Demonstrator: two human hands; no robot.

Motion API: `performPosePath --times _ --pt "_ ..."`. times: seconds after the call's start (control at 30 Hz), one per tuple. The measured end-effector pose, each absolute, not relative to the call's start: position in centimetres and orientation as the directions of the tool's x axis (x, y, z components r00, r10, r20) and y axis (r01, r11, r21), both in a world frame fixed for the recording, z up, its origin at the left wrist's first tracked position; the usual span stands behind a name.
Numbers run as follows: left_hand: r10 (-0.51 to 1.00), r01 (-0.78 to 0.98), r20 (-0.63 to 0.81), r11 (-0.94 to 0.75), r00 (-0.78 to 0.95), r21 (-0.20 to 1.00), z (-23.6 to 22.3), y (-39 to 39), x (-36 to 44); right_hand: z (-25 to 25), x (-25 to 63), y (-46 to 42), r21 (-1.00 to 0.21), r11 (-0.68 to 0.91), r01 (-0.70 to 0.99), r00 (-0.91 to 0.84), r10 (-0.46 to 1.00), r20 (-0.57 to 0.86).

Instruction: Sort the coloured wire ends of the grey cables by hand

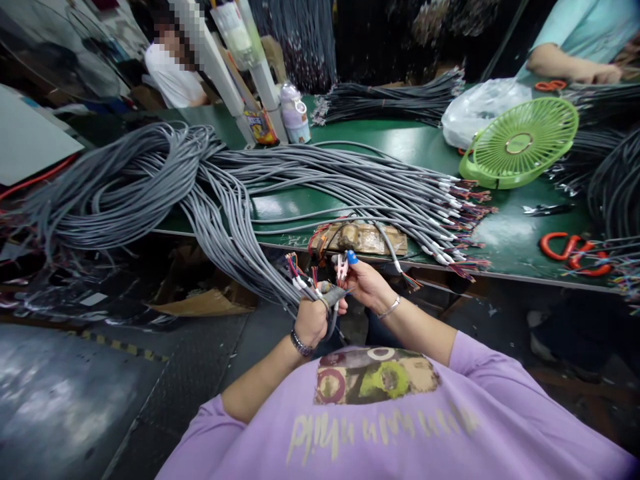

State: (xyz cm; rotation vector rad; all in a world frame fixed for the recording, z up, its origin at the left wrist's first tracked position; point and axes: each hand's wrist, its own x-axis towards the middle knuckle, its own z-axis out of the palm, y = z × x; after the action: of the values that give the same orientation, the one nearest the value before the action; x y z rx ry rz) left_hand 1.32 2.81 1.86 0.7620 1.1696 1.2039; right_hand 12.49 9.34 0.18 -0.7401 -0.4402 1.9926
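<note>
My left hand [311,321] is wrapped round the ends of several grey cables [273,277], whose stripped tips fan out in thin coloured wires [294,267] above the fist. Close beside it, my right hand [369,285] has its fingers drawn together near the wire ends; a blue cover [353,257] sits on one fingertip. What these fingers pinch is too small to make out. A pale pink clip-like piece [342,267] shows just left of the right fingertips. Behind the hands, a block wrapped in brown tape [373,238] lies at the bench edge.
Grey cables [345,163] lie across the green bench [295,207], looped in a coil [125,180] at left. At right are a green fan [523,143], small cutters [547,209] and orange-handled scissors [575,253]. A bottle [295,113] stands behind. Co-workers sit beyond.
</note>
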Motion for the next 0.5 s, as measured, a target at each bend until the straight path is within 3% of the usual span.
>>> performPosePath --times 0.23,0.5 --pt "0.965 -0.296 -0.256 0.231 -0.049 0.927 1.83 2.77 1.25 0.09 12.40 9.29 -0.575 -0.482 -0.660 -0.360 0.876 -0.321" --pt "0.968 -0.280 -0.248 0.224 -0.051 0.933 2.01 2.34 1.10 0.85 12.75 8.80 -0.520 -0.589 -0.619 -0.458 0.808 -0.370"
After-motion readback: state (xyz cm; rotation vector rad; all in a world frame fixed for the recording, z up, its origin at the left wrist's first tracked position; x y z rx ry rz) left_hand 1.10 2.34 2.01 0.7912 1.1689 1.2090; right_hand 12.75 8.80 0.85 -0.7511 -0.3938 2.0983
